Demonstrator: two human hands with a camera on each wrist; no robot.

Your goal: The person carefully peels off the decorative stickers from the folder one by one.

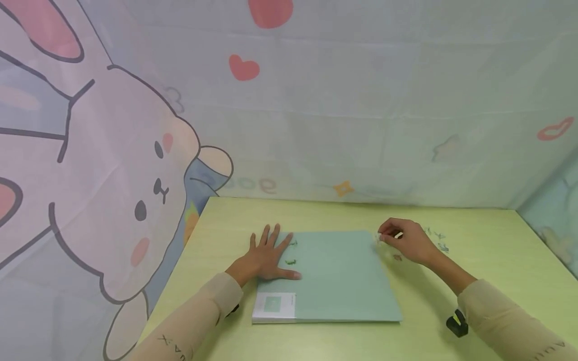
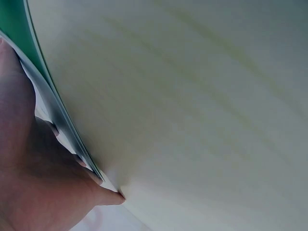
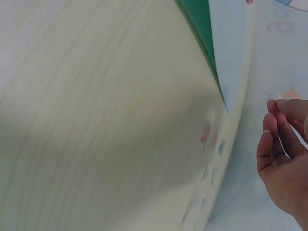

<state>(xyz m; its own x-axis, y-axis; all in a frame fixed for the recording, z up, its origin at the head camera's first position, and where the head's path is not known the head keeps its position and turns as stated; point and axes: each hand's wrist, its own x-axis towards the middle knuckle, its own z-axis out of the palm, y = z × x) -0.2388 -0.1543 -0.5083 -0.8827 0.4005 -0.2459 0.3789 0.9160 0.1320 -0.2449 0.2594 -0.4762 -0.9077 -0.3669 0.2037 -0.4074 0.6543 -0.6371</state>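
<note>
A pale green folder [image 1: 338, 281] lies flat on the table, with a white label [image 1: 274, 306] at its lower left corner. My left hand [image 1: 266, 258] rests spread on the folder's left side, fingers straight. Small green leafy stickers [image 1: 291, 261] show on the cover beside that hand. Past the folder's upper right corner, my right hand [image 1: 408, 240] pinches a small clear-and-white sticker [image 1: 378, 237] between thumb and fingertips. In the right wrist view, a thin transparent edge sticks out from the pinch.
Several small stickers [image 1: 443, 247] lie scattered on the light wood-grain table [image 1: 487, 250], right of my right hand. A reddish-brown sticker [image 1: 397, 257] lies between the folder and my right wrist. A printed cloth [image 1: 343, 100] with a rabbit and hearts hangs behind the table.
</note>
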